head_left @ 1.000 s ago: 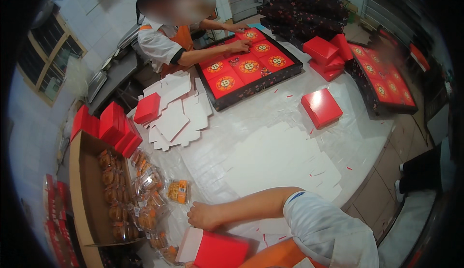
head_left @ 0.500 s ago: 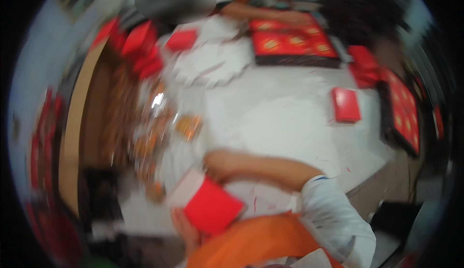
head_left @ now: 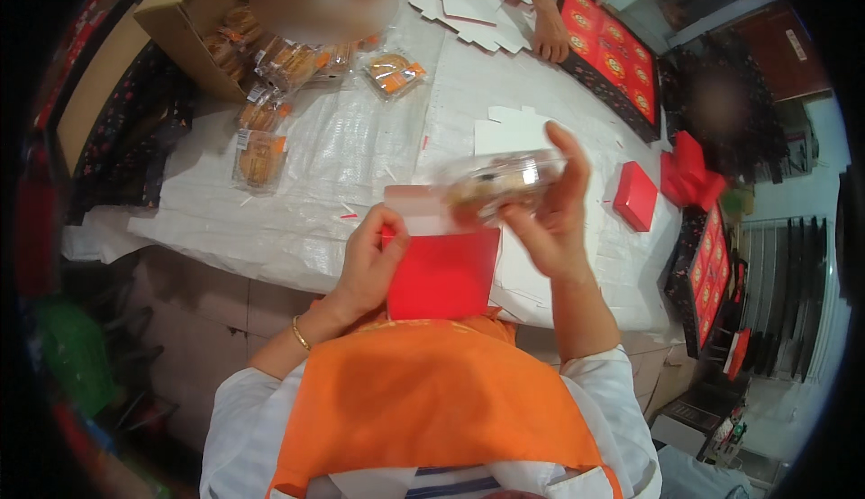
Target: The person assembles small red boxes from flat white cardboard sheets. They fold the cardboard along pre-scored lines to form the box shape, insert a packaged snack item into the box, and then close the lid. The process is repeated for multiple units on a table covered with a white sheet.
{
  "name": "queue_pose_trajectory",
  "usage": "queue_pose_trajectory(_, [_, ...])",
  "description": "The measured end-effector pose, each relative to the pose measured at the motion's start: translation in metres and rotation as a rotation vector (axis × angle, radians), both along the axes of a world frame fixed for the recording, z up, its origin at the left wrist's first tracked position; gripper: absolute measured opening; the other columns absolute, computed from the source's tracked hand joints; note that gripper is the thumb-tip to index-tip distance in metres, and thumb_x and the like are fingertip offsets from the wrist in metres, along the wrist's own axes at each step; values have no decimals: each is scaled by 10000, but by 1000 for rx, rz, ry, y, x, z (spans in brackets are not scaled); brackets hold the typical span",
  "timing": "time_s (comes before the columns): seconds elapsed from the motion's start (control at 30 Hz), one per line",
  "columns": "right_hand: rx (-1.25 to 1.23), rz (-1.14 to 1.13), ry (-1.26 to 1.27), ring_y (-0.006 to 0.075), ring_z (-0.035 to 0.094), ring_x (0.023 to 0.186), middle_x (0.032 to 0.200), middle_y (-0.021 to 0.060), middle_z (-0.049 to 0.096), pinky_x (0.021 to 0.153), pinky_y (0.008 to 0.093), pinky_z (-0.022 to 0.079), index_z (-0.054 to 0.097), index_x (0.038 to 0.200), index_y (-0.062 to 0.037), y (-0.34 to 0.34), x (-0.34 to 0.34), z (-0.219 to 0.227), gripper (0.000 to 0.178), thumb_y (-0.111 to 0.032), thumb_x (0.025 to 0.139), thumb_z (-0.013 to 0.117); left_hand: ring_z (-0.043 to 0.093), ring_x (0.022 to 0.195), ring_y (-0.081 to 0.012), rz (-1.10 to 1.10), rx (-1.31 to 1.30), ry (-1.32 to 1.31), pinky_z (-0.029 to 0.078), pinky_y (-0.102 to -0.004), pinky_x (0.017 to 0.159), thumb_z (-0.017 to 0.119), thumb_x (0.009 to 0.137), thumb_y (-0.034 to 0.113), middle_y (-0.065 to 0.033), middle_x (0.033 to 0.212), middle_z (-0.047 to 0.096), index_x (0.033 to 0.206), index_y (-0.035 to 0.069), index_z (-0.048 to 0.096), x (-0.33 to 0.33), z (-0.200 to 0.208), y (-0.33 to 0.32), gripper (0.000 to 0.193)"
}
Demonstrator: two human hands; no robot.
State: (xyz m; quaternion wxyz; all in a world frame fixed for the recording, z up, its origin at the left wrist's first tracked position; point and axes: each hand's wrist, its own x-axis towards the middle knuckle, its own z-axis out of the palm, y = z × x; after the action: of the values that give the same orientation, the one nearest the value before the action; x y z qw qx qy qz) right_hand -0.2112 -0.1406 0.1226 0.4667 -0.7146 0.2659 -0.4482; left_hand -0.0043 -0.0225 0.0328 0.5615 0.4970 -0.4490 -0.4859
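Note:
My left hand (head_left: 371,260) is closed on the upper left side of a red cardboard box (head_left: 441,278), which I hold close to my apron at the table's front edge. The box's pale top flap stands up, and its inside is mostly hidden. Just above the box's right side, my right hand (head_left: 560,220) grips a pastry in a clear plastic pack (head_left: 500,184), between the thumb and the fingers. The pack is tilted and slightly blurred.
Several packed pastries (head_left: 261,158) lie at the left beside an open carton (head_left: 185,35). Flat white card pieces (head_left: 468,8) lie at the back. A closed red box (head_left: 635,197) and trays of red boxes (head_left: 613,58) stand right; a co-worker's hand (head_left: 550,35) touches one tray.
The view has turned and sharpened. My right hand was at the left near the packed pastries; now it holds one over the red box. My left hand still holds the box.

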Motion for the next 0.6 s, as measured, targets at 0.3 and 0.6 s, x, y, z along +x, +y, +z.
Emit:
queue_pose_trajectory(0.3, [-381, 29, 370, 263, 581, 904, 1109, 84, 651, 859, 363, 444, 530, 1396, -91, 33, -7, 14, 689, -21, 761, 785, 580, 1144, -168, -20, -199, 127, 493, -318, 960, 673, 932, 64, -133, 1244, 586, 1412, 26, 385, -22, 15, 14, 561])
queue_pose_trajectory(0.6, [-420, 79, 472, 274, 566, 897, 1073, 72, 634, 880, 369, 440, 522, 1424, -120, 34, -18, 33, 646, -27, 813, 708, 586, 1027, -122, -44, -147, 147, 507, -279, 879, 700, 902, 45, -102, 1219, 583, 1408, 29, 417, -26, 20, 16, 580])
